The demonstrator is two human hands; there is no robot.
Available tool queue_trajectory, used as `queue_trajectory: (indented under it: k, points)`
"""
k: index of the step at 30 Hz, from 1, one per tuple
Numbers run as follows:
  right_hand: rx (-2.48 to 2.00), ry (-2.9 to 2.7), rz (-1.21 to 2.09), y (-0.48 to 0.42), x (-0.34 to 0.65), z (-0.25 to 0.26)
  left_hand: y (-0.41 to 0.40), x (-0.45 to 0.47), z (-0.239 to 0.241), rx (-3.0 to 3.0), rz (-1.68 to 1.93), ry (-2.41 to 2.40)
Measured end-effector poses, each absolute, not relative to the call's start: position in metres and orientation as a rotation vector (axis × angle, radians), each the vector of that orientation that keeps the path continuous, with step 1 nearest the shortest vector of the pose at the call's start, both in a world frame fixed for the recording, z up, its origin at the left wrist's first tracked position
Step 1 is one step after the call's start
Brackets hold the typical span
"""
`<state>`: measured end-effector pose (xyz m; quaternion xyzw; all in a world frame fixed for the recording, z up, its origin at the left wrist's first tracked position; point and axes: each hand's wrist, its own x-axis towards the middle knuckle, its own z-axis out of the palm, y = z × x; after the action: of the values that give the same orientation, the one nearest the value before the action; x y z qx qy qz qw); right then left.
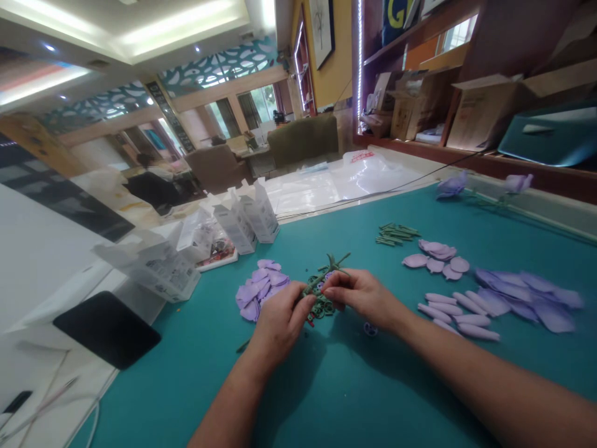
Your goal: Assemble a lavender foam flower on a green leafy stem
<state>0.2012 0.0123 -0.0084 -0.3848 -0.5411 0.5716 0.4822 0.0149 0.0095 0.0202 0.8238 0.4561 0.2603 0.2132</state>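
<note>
My left hand [276,320] is closed, thumb against fingers, on a green artificial flower stem [332,264] with small branching tips. My right hand [361,297] pinches at the same spot from the other side; its fingertips are close to the stem, and what lies between them is hidden. Beneath both hands is a small pile of green and purple ring-like pieces [323,306], with a bit of red at its lower edge. Lilac petals [260,289] are heaped just left of my left hand. One purple round piece [370,330] lies below my right wrist.
On the green mat [298,398] lie green sticks [395,234], pale oval petals [437,255], pink bud-shaped pieces [459,311] and large purple petals [527,295]. Two purple flowers [452,185] rest at the back right. White boxes [233,221] and a black tablet-like object [108,328] stand left.
</note>
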Motion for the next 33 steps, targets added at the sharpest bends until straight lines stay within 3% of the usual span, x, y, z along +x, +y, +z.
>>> queue_trajectory:
  k: [33]
  points:
    - [-1.011, -1.800, 0.694, 0.0078, 0.2053, -0.0102, 0.0060, 0.0191, 0.0273, 2.055, 0.635, 1.269]
